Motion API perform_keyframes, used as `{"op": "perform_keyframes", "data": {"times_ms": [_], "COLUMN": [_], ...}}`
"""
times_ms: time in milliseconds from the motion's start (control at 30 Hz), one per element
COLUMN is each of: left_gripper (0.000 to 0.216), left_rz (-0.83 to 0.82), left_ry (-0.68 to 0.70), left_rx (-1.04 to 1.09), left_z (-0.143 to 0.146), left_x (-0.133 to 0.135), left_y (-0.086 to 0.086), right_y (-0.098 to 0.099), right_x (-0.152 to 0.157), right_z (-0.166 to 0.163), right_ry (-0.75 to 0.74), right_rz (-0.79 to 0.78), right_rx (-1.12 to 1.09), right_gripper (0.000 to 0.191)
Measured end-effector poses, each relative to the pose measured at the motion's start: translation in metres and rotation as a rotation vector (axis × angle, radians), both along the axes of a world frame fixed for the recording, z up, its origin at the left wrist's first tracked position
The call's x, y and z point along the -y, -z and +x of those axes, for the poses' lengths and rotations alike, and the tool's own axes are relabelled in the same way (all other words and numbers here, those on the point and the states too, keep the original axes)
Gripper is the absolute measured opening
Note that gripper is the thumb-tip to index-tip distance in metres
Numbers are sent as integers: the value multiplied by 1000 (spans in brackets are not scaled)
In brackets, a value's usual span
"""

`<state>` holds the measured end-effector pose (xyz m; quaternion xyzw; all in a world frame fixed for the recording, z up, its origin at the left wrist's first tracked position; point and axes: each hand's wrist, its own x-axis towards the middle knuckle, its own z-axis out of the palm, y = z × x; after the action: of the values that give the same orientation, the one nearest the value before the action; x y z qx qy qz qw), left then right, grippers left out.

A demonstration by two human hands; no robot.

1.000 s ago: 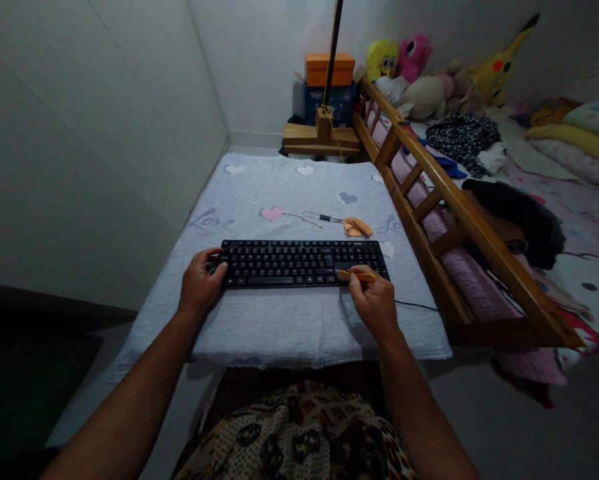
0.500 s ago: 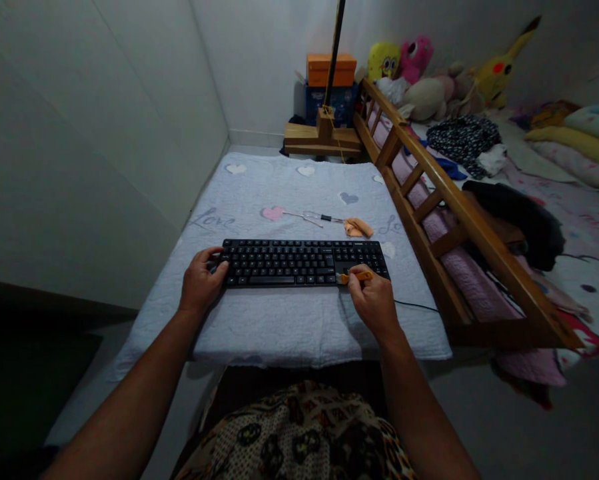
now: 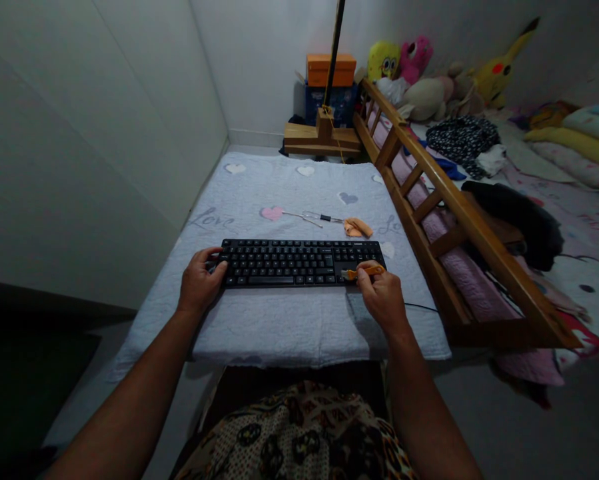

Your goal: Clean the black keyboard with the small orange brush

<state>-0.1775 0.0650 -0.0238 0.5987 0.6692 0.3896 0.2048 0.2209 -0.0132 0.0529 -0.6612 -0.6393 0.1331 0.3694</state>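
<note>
A black keyboard (image 3: 279, 262) lies flat on the cloth-covered table. My left hand (image 3: 200, 279) grips its left end, with the thumb on the near side and the fingers at the far side. Closed in a pinch, my right hand (image 3: 380, 293) holds a small brush (image 3: 364, 272) with an orange handle. The brush's pale tip points left, at the keys near the keyboard's right end. Behind the keyboard lie a folded orange cloth (image 3: 358, 227) and thin metal tools (image 3: 325, 217) with a black part, whose kind I cannot make out.
A pale blue cloth with hearts (image 3: 279, 327) covers the table. Along the right runs a wooden bed rail (image 3: 439, 193), with clothes and plush toys behind it. An orange box (image 3: 330, 69) and a wooden stand (image 3: 304, 139) are at the back. The keyboard's cable (image 3: 420, 307) trails right.
My right hand has shifted to the right with the brush, whose tip is now further along the keyboard's right part. My left hand stays at the left end.
</note>
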Motion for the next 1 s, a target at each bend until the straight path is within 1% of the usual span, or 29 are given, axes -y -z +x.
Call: {"op": "perform_keyframes", "data": {"times_ms": [133,233,367,533,667,767,900,1000], "left_gripper": [44,44,42,43,44,42,40,40], "left_rz": [-4,-11,0,-1,5,19,13,21], "left_ry": [3,-3,0,3,3,6,9,9], "left_rx": [-13,-36,-39,-32,-41,-39,-31,-32], "left_z": [0,0,0,0,0,0,-1,0], "left_x": [1,0,0,0,0,0,-1,-1], "left_y": [-2,-2,-1,-2,-1,0,1,0], "right_y": [-7,-13,-11,-4,-7,-13,-16,-11], "right_x": [5,6,0,-4,1,5,4,-3], "right_z": [5,7,2,-2,2,6,8,6], "right_ry": [-17,-5,6,-2,-21,-40,15,62], "right_rz": [-48,-35,9,-28,-64,-95,-32,0], "right_rx": [5,-25,-68,-48,-3,-22,-60,-61], "right_gripper": [27,28,28,29,29,29,29,29]}}
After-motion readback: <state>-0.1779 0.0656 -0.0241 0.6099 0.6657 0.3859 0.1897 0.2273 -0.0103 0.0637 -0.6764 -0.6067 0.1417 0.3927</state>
